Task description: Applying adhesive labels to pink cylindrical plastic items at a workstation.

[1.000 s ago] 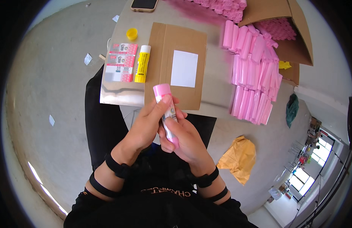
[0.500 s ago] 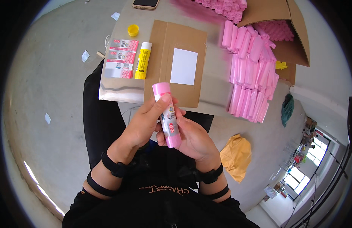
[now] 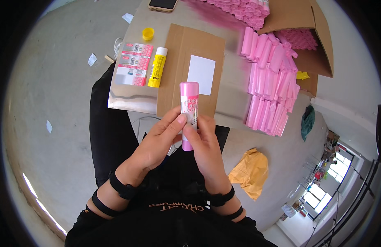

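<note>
A pink roll of plastic bags [image 3: 189, 89], with a printed paper label [image 3: 190, 108] around its middle, stands nearly upright above the table's near edge. My left hand [image 3: 157, 142] grips its left side, thumb pressed on the label. On the right, my right hand [image 3: 204, 148] closes round the lower part, its thumb also against the label. Just beyond lies a flat cardboard sheet [image 3: 172, 78] bearing a blank white paper [image 3: 200, 74]. Left of it are a yellow glue stick [image 3: 157, 68], its yellow cap [image 3: 148, 33] and several flat printed labels [image 3: 134, 61].
Plain pink rolls [image 3: 268, 82] are stacked at the table's right. Behind them, an open cardboard box [image 3: 295, 18] holds more rolls, beside a pile of labelled rolls [image 3: 244, 10]. A phone [image 3: 162, 4] lies at the far edge. A yellow bag [image 3: 251, 173] lies on the floor.
The roll has turned in my hands, so a different side of its label faces up. It has also become more upright and shifted slightly right and away from me.
</note>
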A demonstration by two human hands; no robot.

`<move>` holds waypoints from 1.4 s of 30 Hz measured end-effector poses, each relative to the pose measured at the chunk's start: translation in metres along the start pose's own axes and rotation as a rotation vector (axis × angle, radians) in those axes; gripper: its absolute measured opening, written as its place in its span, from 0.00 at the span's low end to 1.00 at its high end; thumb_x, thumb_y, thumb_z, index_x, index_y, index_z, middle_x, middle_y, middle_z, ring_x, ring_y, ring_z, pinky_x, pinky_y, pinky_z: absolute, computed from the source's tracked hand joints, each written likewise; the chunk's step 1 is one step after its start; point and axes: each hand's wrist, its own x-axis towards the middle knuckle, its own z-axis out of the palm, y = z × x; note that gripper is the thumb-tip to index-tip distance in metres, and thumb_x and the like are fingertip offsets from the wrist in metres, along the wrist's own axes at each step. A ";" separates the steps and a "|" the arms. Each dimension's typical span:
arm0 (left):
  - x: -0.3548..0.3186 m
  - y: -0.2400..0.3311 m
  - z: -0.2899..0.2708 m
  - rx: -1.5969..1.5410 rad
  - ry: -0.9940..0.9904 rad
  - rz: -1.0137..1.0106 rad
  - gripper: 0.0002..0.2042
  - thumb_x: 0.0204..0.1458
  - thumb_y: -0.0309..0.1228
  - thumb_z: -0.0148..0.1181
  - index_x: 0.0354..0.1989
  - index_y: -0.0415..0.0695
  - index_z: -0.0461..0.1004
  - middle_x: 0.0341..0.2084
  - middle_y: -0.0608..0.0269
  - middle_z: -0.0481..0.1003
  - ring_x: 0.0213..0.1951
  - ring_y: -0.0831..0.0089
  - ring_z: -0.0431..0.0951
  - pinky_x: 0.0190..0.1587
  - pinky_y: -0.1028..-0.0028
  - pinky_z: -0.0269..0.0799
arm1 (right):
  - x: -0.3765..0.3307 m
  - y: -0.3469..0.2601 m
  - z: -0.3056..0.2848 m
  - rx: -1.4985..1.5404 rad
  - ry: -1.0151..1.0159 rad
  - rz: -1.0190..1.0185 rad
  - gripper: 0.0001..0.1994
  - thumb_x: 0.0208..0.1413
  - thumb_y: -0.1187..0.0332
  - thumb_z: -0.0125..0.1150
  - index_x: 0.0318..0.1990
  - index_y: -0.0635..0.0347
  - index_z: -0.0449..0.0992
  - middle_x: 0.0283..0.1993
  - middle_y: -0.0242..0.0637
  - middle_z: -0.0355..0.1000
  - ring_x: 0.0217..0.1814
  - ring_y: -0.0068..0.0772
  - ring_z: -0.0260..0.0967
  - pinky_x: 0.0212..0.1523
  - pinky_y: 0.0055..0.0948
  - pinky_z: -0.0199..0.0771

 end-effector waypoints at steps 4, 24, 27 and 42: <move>-0.001 0.004 -0.003 -0.155 -0.087 -0.105 0.21 0.63 0.40 0.38 0.60 0.42 0.57 0.47 0.59 0.68 0.43 0.72 0.73 0.46 0.71 0.71 | -0.003 -0.003 0.000 -0.710 0.105 -0.305 0.24 0.50 0.60 0.62 0.52 0.63 0.67 0.52 0.44 0.55 0.55 0.38 0.54 0.52 0.33 0.58; -0.009 0.004 0.011 -0.330 -0.241 -0.235 0.27 0.60 0.55 0.28 0.38 0.42 0.65 0.18 0.62 0.67 0.14 0.76 0.68 0.16 0.80 0.64 | 0.026 -0.038 -0.010 0.134 -0.265 -0.045 0.24 0.53 0.71 0.60 0.56 0.61 0.59 0.40 0.36 0.69 0.43 0.24 0.69 0.45 0.25 0.70; -0.011 0.007 0.015 -0.310 -0.240 -0.238 0.27 0.60 0.55 0.28 0.36 0.42 0.64 0.17 0.63 0.66 0.14 0.77 0.67 0.16 0.81 0.61 | 0.026 -0.033 -0.013 0.048 -0.232 -0.165 0.22 0.54 0.71 0.57 0.55 0.64 0.59 0.38 0.41 0.69 0.42 0.37 0.74 0.41 0.31 0.76; -0.005 0.004 0.017 -0.326 -0.142 -0.269 0.25 0.61 0.54 0.26 0.41 0.44 0.63 0.14 0.65 0.62 0.09 0.78 0.60 0.11 0.81 0.57 | 0.037 -0.014 -0.011 0.132 -0.098 0.012 0.11 0.60 0.66 0.49 0.46 0.62 0.68 0.34 0.32 0.68 0.36 0.17 0.64 0.39 0.20 0.66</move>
